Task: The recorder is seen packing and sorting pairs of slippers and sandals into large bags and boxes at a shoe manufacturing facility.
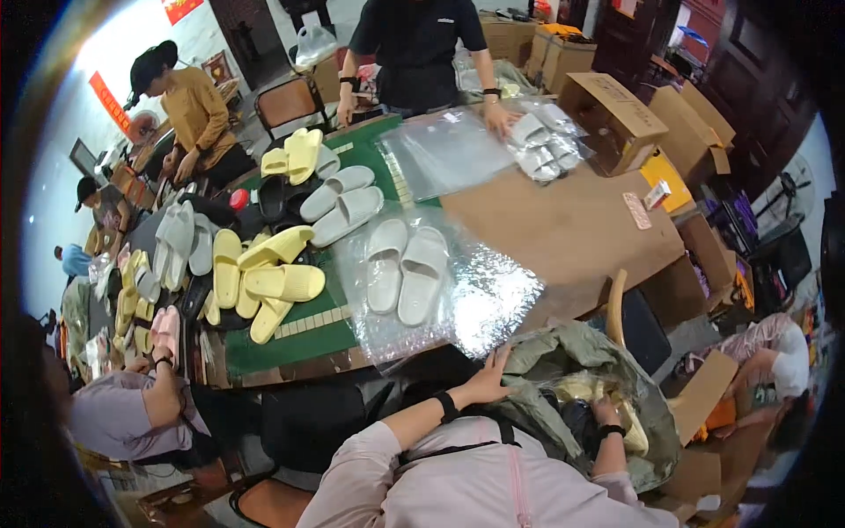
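Observation:
A green-grey woven sack (550, 348) stands with its mouth open at the table's near edge. My left hand (484, 380) grips the sack's left rim. Inside the mouth, my right hand (606, 412) is closed on the clear plastic around yellow slippers (634, 429); its fingertips are partly hidden. Dark slippers (579, 424) lie beside them in the sack. On the table ahead of my left hand, a pair of light grey slippers (422, 277) rests side by side on a clear plastic bag (493, 304).
Yellow slippers (283, 283) and other grey slippers (348, 204) are heaped at the left on a green mat (255, 352). Across the table a person (418, 53) touches bagged grey slippers (537, 141). Cardboard boxes (616, 114) stand at the right. A black chair (312, 418) is left of me.

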The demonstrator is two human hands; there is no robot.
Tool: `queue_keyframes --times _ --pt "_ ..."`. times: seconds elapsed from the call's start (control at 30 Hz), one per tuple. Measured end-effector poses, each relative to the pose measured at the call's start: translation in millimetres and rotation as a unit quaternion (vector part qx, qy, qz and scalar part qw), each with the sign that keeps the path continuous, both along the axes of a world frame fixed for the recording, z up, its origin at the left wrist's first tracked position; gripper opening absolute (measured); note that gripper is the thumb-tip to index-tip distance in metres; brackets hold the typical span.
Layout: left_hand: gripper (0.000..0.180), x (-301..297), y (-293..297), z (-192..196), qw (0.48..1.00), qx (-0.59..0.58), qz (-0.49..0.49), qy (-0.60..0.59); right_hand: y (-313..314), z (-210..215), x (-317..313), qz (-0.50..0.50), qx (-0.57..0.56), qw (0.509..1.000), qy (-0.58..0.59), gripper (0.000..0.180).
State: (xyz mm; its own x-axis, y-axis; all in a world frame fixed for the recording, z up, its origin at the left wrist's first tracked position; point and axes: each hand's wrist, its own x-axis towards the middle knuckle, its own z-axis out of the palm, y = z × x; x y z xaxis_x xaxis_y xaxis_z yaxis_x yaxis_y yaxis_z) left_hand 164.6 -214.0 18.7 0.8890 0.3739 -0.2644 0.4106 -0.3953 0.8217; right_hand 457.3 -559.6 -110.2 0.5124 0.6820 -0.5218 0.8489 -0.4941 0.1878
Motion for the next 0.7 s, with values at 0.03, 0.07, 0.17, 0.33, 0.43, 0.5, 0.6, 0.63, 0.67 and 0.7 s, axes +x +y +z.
queue_keyframes --times 0.03,0.07,0.17,0.33,0.43,0.5,0.6,0.63,0.67,0.7 --pt "0.093 -11.0 1.0 -7.4 1.0 -0.004 -0.011 -0.004 -0.1 17.9 -2.5 0.009 0.003 1.0 0.007 0.051" --pt "0.09 -22.1 4.3 -10.5 1.0 -0.01 -0.017 -0.013 14.0 37.8 -6.1 -0.164 -0.047 0.982 0.078 0.049" --pt "0.082 -36.0 20.0 -4.1 0.988 -0.123 -0.087 0.013 93.1 111.7 -37.5 -0.39 0.03 0.912 0.126 0.049" --pt "0.065 -32.1 40.6 -8.4 0.985 -0.115 -0.126 0.023 179.2 250.7 -118.5 -0.323 0.158 0.931 0.065 0.057" --pt "0.061 -27.0 50.1 6.1 0.984 -0.094 -0.153 -0.014 208.6 279.0 -174.3 -0.327 0.192 0.898 0.221 0.059" --pt "0.061 -26.9 53.8 7.3 0.977 -0.141 -0.16 -0.022 220.7 268.9 -210.2 -0.235 0.195 0.928 0.213 0.074" --pt "0.062 -33.3 64.7 14.3 0.972 -0.156 -0.171 -0.043 223.3 221.7 -251.4 -0.248 0.136 0.959 0.017 0.076" --pt "0.061 -36.7 71.6 6.6 0.978 -0.067 -0.175 -0.088 222.5 205.4 -249.3 -0.311 0.122 0.941 0.055 0.073" --pt "0.06 -40.2 77.2 2.6 0.975 0.022 -0.176 -0.135 218.2 187.0 -244.1 -0.372 0.109 0.917 0.093 0.069" --pt "0.06 -42.7 82.2 9.3 0.971 0.018 -0.192 -0.139 202.3 164.3 -238.3 -0.363 0.139 0.918 0.075 0.059"
